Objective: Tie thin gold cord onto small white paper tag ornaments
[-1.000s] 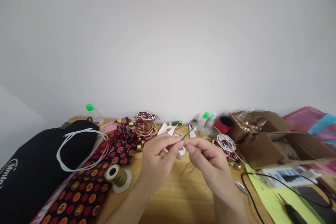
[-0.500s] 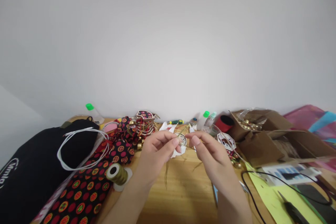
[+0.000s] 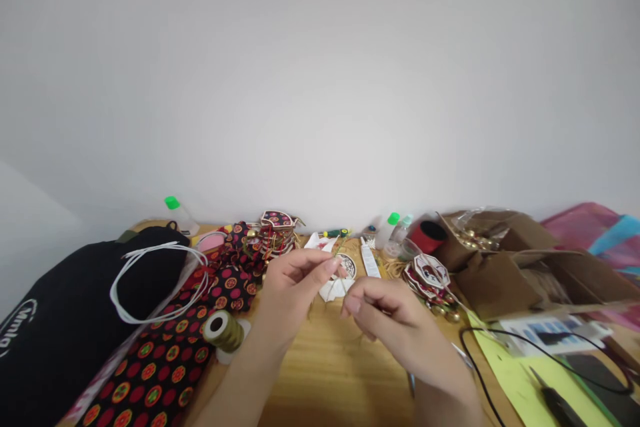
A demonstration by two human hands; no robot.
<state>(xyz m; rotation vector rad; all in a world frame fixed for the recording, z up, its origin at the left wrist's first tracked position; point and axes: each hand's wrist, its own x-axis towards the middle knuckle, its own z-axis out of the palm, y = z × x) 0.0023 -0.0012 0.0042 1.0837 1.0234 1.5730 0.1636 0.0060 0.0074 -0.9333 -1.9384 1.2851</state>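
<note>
Over the middle of the wooden table, my left hand point(image 3: 296, 290) pinches a thin olive-green cord point(image 3: 342, 247) between thumb and fingertips. A short piece of the cord sticks up above the fingers. My right hand point(image 3: 389, 312) is lower and a little nearer, its fingers closed on the cord's lower part, which shows only as faint strands between and below the hands. Behind the hands lie a white crumpled paper point(image 3: 336, 291) and a round black-and-white patterned disc point(image 3: 347, 267). A spool of olive cord point(image 3: 227, 332) stands left of my left forearm.
Patterned dark fabric point(image 3: 150, 367), a coiled white cable point(image 3: 120, 297) and a black bag point(image 3: 65, 307) fill the left. Rightward are a white tube point(image 3: 369, 257), stacked octagonal pieces point(image 3: 431, 272), cardboard boxes point(image 3: 505, 283), a black cable point(image 3: 475, 363) and a black-handled pointed tool point(image 3: 557, 407).
My right hand has moved down and toward me, away from the left fingertips, and its fingers have curled in. My left hand has barely shifted and keeps its pinch.
</note>
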